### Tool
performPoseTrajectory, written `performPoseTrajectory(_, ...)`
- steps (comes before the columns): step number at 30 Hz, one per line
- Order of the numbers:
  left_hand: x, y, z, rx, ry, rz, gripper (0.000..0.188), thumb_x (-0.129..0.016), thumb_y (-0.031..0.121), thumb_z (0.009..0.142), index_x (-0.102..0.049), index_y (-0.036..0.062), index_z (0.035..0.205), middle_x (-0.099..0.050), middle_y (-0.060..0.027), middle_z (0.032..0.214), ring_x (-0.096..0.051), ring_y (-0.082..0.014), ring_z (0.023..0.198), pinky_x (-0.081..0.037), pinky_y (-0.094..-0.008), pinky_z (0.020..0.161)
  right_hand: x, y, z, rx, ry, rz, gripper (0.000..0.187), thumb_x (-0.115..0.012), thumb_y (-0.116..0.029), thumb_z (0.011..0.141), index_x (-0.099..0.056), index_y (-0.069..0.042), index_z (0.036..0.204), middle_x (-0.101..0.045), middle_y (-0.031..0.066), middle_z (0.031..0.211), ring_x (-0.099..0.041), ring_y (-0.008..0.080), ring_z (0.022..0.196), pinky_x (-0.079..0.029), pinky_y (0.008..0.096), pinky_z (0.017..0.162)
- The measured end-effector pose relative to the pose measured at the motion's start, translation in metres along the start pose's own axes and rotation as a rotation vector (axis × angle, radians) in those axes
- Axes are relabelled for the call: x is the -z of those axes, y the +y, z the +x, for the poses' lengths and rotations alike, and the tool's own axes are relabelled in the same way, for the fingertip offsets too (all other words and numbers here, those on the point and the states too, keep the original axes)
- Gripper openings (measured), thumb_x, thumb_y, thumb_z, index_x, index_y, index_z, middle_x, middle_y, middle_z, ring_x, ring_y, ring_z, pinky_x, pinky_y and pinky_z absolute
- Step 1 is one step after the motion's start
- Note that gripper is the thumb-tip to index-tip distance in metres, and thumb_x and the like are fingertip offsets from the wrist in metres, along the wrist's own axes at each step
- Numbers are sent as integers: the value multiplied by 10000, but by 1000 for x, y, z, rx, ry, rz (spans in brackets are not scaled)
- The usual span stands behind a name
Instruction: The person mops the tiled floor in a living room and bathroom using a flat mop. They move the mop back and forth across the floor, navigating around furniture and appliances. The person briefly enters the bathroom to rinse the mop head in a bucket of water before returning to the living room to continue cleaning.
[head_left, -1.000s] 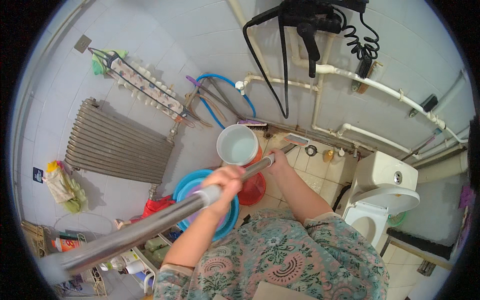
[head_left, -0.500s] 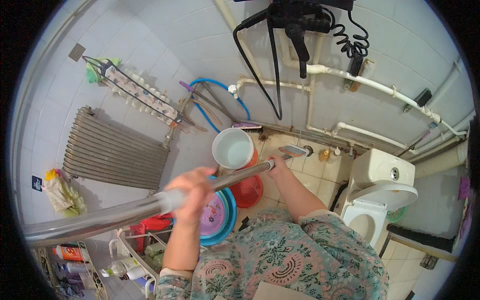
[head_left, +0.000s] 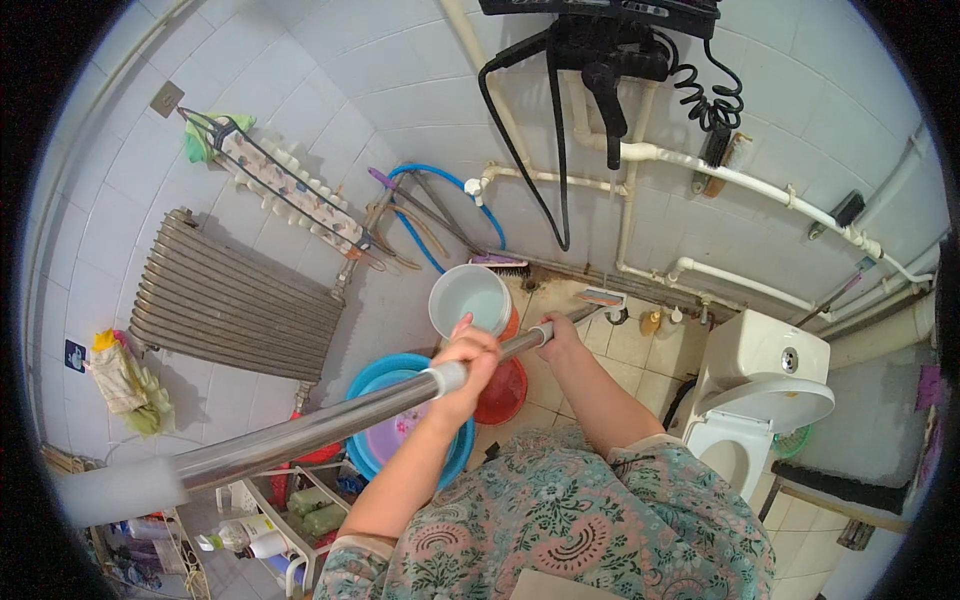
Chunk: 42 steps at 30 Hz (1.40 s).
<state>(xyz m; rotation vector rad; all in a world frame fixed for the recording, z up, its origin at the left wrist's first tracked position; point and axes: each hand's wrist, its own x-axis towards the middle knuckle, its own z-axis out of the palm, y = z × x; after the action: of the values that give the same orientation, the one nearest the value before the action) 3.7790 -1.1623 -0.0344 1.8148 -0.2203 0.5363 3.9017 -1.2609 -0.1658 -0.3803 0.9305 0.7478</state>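
Note:
My left hand point(head_left: 464, 362) grips the metal pole of a mop point(head_left: 330, 425) about halfway along. Further down the same pole, my right hand point(head_left: 557, 336) holds it near the flat head point(head_left: 601, 297), which rests on the tiled floor by the wall pipes. The pole's white upper end point(head_left: 118, 490) points to the lower left. A pale bucket point(head_left: 470, 298) stands just beyond my left hand. Under my left forearm lie a blue basin point(head_left: 372, 378) and a red basin point(head_left: 502, 390).
A white toilet point(head_left: 760, 385) with raised lid stands at the right. A ribbed radiator point(head_left: 225, 300) hangs on the left wall. A wire rack with bottles point(head_left: 250, 530) sits at the lower left. Pipes and a blue hose point(head_left: 440, 175) run along the far wall.
The mop's upper end swung left and down, then rose a little. My left hand slid up the pole and the head stayed near the wall.

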Motion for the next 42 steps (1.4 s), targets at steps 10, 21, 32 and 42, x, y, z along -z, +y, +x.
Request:
performPoseTrajectory(10, -55, -95, -5, 125, -82, 308, 156, -681, 153, 776, -560, 62, 737, -563, -102, 971, -516, -252, 959, -371, -418, 921, 35, -2, 48, -66, -393, -109, 216, -423, -165, 854, -410, -10, 1003, -473, 178, 1043, -531, 310, 982, -481, 462, 874)
performPoseTrajectory(21, 24, 120, 36, -289, 59, -222, 262, -523, 236, 907, -449, 127, 680, -439, 9, 577, -402, -123, 468, -411, -390, 659, 77, -43, 120, 18, 67, -115, 68, -541, -109, 779, -492, -79, 743, -521, 34, 662, -532, 186, 580, -491, 329, 528)
performPoseTrajectory(32, 21, 72, 6, -196, 8, -210, 232, -602, 165, 843, -454, 115, 671, -553, -23, 672, -529, -168, 640, -358, -454, 926, 42, -20, 76, 46, -70, -21, 99, -524, -95, 826, -435, -64, 797, -478, 52, 657, -515, 184, 575, -490, 322, 522)
performPoseTrajectory(42, -37, -59, -3, 182, -199, 338, 144, -651, 167, 785, -554, 62, 798, -516, -111, 1133, -435, -317, 1078, -333, -433, 941, 12, -2, -32, -55, -289, -152, 168, -415, -153, 919, -498, -21, 983, -562, 104, 910, -574, 221, 857, -516, 366, 769)
